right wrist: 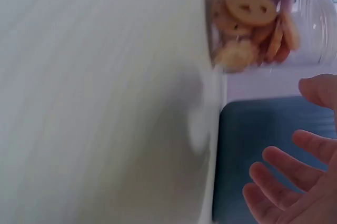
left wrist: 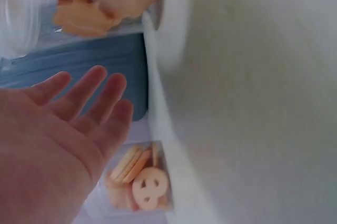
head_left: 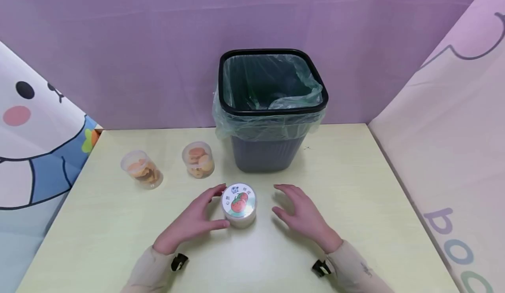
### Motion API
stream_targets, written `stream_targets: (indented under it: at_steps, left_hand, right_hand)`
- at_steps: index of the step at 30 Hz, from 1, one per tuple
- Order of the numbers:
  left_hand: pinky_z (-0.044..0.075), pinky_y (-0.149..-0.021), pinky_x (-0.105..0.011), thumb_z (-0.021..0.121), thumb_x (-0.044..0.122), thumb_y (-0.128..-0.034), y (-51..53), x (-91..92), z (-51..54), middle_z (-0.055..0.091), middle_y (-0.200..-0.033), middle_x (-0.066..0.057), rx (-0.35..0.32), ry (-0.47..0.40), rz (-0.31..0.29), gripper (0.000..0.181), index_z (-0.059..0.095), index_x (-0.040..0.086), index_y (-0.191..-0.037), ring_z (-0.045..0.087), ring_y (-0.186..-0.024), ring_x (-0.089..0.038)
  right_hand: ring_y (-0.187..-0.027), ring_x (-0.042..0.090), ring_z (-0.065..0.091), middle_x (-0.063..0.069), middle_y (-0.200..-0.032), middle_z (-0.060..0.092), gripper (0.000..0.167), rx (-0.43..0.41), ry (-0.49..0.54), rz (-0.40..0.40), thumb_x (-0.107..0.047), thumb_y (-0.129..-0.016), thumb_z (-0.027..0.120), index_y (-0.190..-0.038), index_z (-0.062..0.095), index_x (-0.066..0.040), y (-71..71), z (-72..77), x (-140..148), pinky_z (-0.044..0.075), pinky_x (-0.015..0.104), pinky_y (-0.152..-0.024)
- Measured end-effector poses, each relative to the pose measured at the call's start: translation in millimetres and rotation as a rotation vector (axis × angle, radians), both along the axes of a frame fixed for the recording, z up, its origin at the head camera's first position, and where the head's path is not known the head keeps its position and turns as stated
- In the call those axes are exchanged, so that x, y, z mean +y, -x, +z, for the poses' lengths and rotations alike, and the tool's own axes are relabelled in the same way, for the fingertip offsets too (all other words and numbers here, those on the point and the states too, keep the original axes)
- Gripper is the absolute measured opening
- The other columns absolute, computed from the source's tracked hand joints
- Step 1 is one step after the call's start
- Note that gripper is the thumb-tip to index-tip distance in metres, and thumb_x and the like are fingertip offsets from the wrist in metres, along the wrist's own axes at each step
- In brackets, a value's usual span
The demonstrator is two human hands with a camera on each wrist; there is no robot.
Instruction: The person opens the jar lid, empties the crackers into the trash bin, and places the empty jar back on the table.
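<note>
A clear jar (head_left: 239, 207) of biscuits, with tomatoes pictured on its round lid, stands upright on the table in the head view. My left hand (head_left: 195, 218) is at its left side, thumb and fingers spread around that side; contact cannot be made out. In the left wrist view the left palm (left wrist: 47, 150) lies open below the jar (left wrist: 105, 2). My right hand (head_left: 301, 214) is apart from the jar, to its right, with fingers loosely bent and nothing in them. The right wrist view shows the jar (right wrist: 253, 29) above the right fingers (right wrist: 289, 168).
A dark bin (head_left: 262, 152) with a green liner bag stands behind the jar. Two clear tubs, one leaning (head_left: 144, 172) and one upright (head_left: 198, 161), hold biscuits at the back left. Purple cloth (head_left: 158, 65) hangs behind the table (head_left: 355, 179).
</note>
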State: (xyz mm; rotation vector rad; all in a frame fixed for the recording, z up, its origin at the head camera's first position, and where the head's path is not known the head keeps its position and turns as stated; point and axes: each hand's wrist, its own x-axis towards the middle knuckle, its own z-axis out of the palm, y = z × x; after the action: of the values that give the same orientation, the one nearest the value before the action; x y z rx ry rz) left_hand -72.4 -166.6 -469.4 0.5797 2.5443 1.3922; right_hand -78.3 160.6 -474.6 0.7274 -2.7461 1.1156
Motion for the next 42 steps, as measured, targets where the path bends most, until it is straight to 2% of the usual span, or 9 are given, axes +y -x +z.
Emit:
stream_targets:
  at_steps: [5,8,12,16,22,27,31,37,42]
  left_hand:
    - [0.034,-0.111,-0.050,0.093,0.036,-0.0677,4.1,8.4,-9.5,0.050,-0.145,-0.002,-0.007,0.040,-0.022,0.099,0.042,0.012,-0.149,0.043,-0.136,-0.026]
    - [0.032,-0.112,-0.050,0.094,0.028,-0.0667,8.5,11.8,-15.2,0.053,-0.143,-0.002,-0.002,0.005,-0.063,0.094,0.047,0.011,-0.146,0.044,-0.136,-0.027]
    - [0.034,-0.111,-0.048,0.095,0.020,-0.0651,14.1,15.4,-20.1,0.057,-0.136,0.007,0.009,-0.060,-0.124,0.086,0.053,0.018,-0.140,0.048,-0.131,-0.020]
    - [0.038,-0.108,-0.045,0.095,0.020,-0.0651,14.7,15.8,-20.2,0.061,-0.127,0.015,0.026,-0.053,-0.137,0.076,0.059,0.026,-0.132,0.053,-0.124,-0.014]
    - [0.046,-0.100,-0.044,0.092,0.032,-0.0684,10.2,17.9,-11.9,0.063,-0.118,0.012,0.047,0.076,-0.074,0.067,0.062,0.021,-0.127,0.058,-0.110,-0.013]
    - [0.049,-0.094,-0.043,0.090,0.030,-0.0685,4.9,19.4,-7.2,0.065,-0.114,0.007,0.066,0.188,-0.031,0.068,0.062,0.014,-0.128,0.059,-0.103,-0.015]
    - [0.049,-0.093,-0.042,0.090,0.029,-0.0665,4.7,20.5,-5.1,0.065,-0.110,0.008,0.062,0.212,-0.019,0.066,0.063,0.015,-0.125,0.059,-0.101,-0.014]
    - [0.044,-0.103,-0.048,0.090,0.035,-0.0710,1.7,17.5,-6.5,0.063,-0.127,0.004,-0.005,0.062,-0.071,0.074,0.057,0.014,-0.134,0.057,-0.120,-0.021]
    - [0.044,-0.103,-0.048,0.089,0.035,-0.0744,-0.8,15.9,-6.9,0.056,-0.138,0.000,-0.064,-0.074,-0.146,0.089,0.043,0.011,-0.147,0.054,-0.124,-0.022]
  right_hand:
    - [-0.125,0.022,0.053,0.003,-0.137,0.057,0.060,-0.028,0.107,0.041,-0.026,-0.089,0.077,-0.141,0.053,-0.008,-1.3,8.9,-19.7,0.045,0.045,-0.101]
    - [-0.122,0.026,0.055,0.005,-0.138,0.056,0.064,-0.039,0.173,0.070,-0.025,-0.087,0.078,-0.142,0.050,-0.007,-1.5,13.2,-31.0,0.048,0.047,-0.097]
    - [-0.124,0.030,0.053,0.009,-0.140,0.053,0.074,-0.064,0.236,0.102,-0.029,-0.083,0.082,-0.145,0.048,-0.009,-2.7,17.2,-44.7,0.048,0.051,-0.096]
    - [-0.129,0.027,0.050,0.008,-0.143,0.050,0.086,-0.079,0.265,0.125,-0.035,-0.076,0.087,-0.148,0.045,-0.012,-4.1,19.5,-59.5,0.045,0.051,-0.100]
    - [-0.134,0.020,0.045,0.001,-0.145,0.048,0.101,-0.119,0.281,0.097,-0.040,-0.067,0.092,-0.149,0.042,-0.010,-6.5,22.3,-75.2,0.038,0.050,-0.108]
    - [-0.125,0.015,0.051,-0.003,-0.140,0.052,0.102,-0.162,0.314,0.069,-0.038,-0.064,0.095,-0.147,0.045,-0.009,-8.1,19.2,-81.9,0.045,0.044,-0.102]
    - [-0.118,0.012,0.055,-0.007,-0.132,0.056,0.095,-0.176,0.350,0.050,-0.036,-0.063,0.096,-0.143,0.050,-0.013,-7.6,20.5,-82.7,0.050,0.040,-0.095]
    - [-0.114,0.013,0.057,-0.011,-0.126,0.060,0.085,-0.260,0.454,0.025,-0.027,-0.065,0.095,-0.139,0.055,-0.019,-8.3,28.2,-75.9,0.050,0.044,-0.092]
    - [-0.116,0.019,0.058,-0.004,-0.129,0.062,0.079,-0.318,0.564,0.068,-0.024,-0.071,0.092,-0.140,0.055,-0.011,-5.5,37.8,-67.0,0.051,0.039,-0.093]
